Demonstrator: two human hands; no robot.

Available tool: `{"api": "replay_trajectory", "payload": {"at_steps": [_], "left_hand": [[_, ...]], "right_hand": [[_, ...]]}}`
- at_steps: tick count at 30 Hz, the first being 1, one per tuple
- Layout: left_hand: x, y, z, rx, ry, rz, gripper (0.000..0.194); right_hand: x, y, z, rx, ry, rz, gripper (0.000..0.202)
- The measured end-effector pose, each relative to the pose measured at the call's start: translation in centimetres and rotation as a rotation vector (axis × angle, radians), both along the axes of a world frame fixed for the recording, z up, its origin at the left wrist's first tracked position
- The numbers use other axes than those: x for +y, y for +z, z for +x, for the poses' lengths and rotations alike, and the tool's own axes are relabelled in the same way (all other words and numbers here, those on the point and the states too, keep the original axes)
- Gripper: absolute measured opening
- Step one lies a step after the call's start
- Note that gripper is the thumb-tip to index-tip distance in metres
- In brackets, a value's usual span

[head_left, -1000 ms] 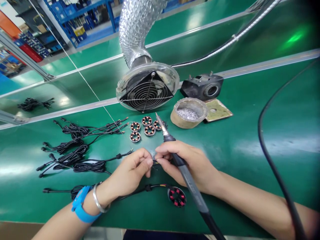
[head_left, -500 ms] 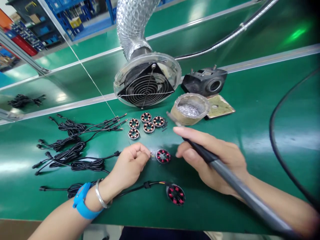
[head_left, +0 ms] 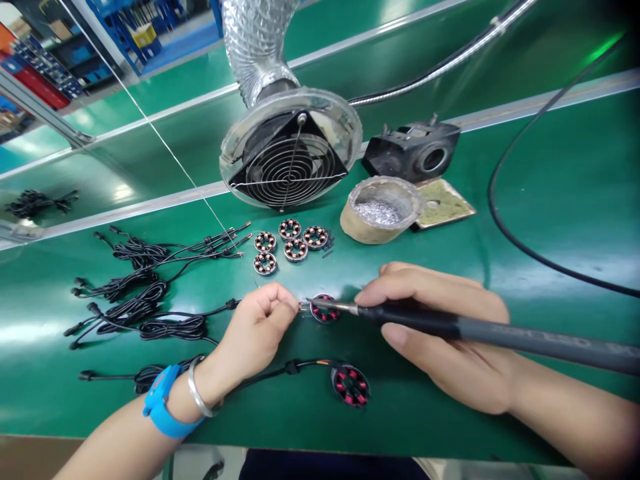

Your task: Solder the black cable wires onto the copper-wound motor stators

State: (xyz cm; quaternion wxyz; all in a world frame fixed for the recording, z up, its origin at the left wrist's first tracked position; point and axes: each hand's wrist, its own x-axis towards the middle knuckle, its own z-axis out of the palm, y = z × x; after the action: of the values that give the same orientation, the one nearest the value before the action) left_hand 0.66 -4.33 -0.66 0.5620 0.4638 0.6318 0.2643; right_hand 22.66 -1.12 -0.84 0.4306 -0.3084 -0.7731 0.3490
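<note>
Both hands are closed: the left hand (head_left: 266, 321) pinches wires (head_left: 303, 308) just left of 1 coil (head_left: 325, 319); the right hand (head_left: 473, 380) grips the iron (head_left: 425, 320), its tip over the coil. Likely soldering; the next move calls for still wires.

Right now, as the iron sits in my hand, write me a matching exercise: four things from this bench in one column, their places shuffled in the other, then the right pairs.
Things:
1. Soldering iron
2. Blue wristband
3. Extractor fan
4. Yellow-green sponge

Places:
A. At the end of the ribbed silver duct
B. Beside the round bowl of silvery bits
C. In the right hand
D. Around the forearm, just behind the bangle of the left hand

Right pairs: 1-C, 2-D, 3-A, 4-B
</note>
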Motion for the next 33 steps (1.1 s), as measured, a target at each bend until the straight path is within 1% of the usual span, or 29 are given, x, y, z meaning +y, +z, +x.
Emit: {"api": "replay_trajectory", "payload": {"at_steps": [7,11,15,21,25,29,33], "left_hand": [[0.0,0.2,0.0,-0.015,-0.004,-0.004,0.02],[0.0,0.1,0.1,-0.02,-0.012,0.001,0.021],[0.1,0.1,0.1,-0.015,-0.02,0.009,0.021],[0.1,0.2,0.1,0.01,-0.023,0.01,0.02],[0.1,0.3,0.1,0.021,-0.028,0.007,0.021],[0.0,0.2,0.0,0.006,-0.036,0.013,0.02],[0.0,0.1,0.0,0.005,-0.035,0.004,0.021]], "right_hand": [[-0.2,0.2,-0.3,0.006,-0.008,-0.02,0.022],[-0.3,0.2,-0.3,0.004,-0.02,-0.029,0.02],[-0.3,0.1,-0.5,0.035,0.011,-0.04,0.021],[-0.3,-0.1,-0.8,0.051,0.041,0.039,0.028],[-0.6,0.0,-0.7,0.063,0.052,0.046,0.031],[-0.5,0.4,-0.5,0.039,0.072,0.05,0.032],[-0.4,1.1,-0.6,0.046,0.055,0.09,0.027]]}}
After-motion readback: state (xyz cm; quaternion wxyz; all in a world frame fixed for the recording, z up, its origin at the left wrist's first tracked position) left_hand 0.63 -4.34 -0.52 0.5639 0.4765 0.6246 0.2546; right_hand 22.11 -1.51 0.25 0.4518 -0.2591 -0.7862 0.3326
